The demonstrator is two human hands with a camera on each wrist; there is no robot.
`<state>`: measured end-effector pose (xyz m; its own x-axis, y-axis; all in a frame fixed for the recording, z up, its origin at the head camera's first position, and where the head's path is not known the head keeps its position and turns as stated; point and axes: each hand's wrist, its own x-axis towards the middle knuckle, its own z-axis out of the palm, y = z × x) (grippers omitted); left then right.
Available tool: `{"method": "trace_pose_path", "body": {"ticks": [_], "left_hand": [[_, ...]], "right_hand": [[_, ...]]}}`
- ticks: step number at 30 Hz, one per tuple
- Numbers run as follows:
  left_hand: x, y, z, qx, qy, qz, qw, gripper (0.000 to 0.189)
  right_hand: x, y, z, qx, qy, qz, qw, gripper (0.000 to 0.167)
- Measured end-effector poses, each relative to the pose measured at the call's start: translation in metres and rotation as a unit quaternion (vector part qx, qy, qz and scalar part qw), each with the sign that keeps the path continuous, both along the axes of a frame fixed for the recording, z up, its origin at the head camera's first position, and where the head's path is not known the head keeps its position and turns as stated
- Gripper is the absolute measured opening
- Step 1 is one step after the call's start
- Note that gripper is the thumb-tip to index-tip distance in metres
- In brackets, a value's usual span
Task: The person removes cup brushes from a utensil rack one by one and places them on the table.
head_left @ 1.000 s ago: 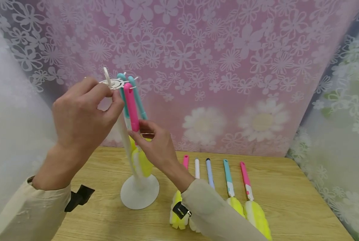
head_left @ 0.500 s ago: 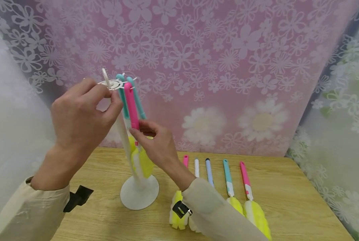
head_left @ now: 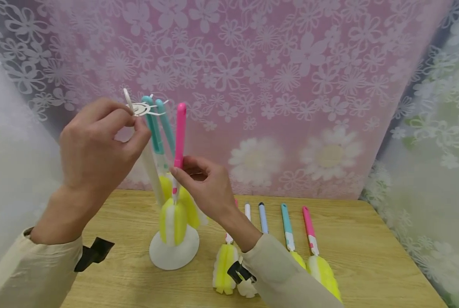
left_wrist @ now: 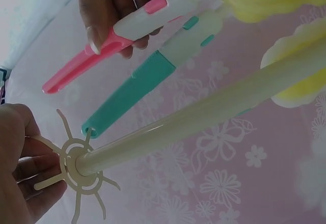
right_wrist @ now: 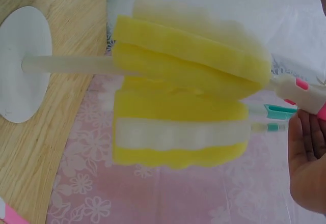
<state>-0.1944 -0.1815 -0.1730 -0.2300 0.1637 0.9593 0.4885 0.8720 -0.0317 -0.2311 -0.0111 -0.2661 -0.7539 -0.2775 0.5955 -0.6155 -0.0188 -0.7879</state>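
My left hand [head_left: 98,145] pinches the spoked top ring [left_wrist: 81,167] of a white stand [head_left: 150,171]. My right hand [head_left: 210,188] grips a pink-handled sponge bottle brush [head_left: 180,132] upright, around the lower part of its handle. The brush's top end is to the right of the hooks, apart from them, and its yellow-and-white sponge [right_wrist: 193,56] hangs before the pole. Two teal-handled sponge brushes [head_left: 153,128] hang from hooks at the back of the ring; in the left wrist view one teal handle [left_wrist: 130,94] has a hook through its hole.
The stand's round white base [head_left: 174,252] rests on the wooden table [head_left: 368,252]. Right of it lie several more sponge brushes, among them a teal one [head_left: 287,222] and a pink one [head_left: 309,224], some partly behind my right sleeve. A flowered pink curtain [head_left: 252,85] stands behind.
The pink brush was hanging on a hook of the ring; it has come off and moved right and toward me in my right hand. My left hand keeps hold of the ring.
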Motion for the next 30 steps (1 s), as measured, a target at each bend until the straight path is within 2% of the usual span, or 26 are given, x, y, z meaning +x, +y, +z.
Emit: {"method": "trace_pose_path", "body": {"ticks": [2,5,10,15,23,27,30], "left_hand": [[0.0,-0.001,0.001,-0.005,0.001,-0.01,0.9999,0.027],[0.001,-0.002,0.002,-0.021,0.003,-0.005,0.9998,0.029],[0.002,-0.001,0.003,-0.037,0.004,0.018,0.9991,0.03],[0.001,0.003,0.0,-0.037,0.004,0.042,0.9984,0.032],[-0.001,0.008,-0.005,-0.024,0.012,0.079,0.9965,0.033],[-0.004,0.012,-0.005,-0.015,0.027,0.094,0.9951,0.034],[-0.005,0.014,-0.005,-0.026,0.032,0.108,0.9933,0.037]], "right_hand": [[0.001,0.002,-0.002,-0.001,0.001,0.015,0.9999,0.027],[0.001,0.005,-0.005,0.005,0.007,0.028,0.9996,0.027],[0.001,0.01,-0.013,0.025,0.012,0.055,0.9981,0.025],[0.002,0.014,-0.022,0.041,0.007,0.072,0.9965,0.023],[0.004,0.034,-0.022,0.056,-0.014,0.056,0.9968,0.02],[0.002,0.053,-0.022,0.052,-0.008,0.039,0.9978,0.021],[-0.001,0.07,-0.021,0.054,0.006,0.019,0.9983,0.022]]}}
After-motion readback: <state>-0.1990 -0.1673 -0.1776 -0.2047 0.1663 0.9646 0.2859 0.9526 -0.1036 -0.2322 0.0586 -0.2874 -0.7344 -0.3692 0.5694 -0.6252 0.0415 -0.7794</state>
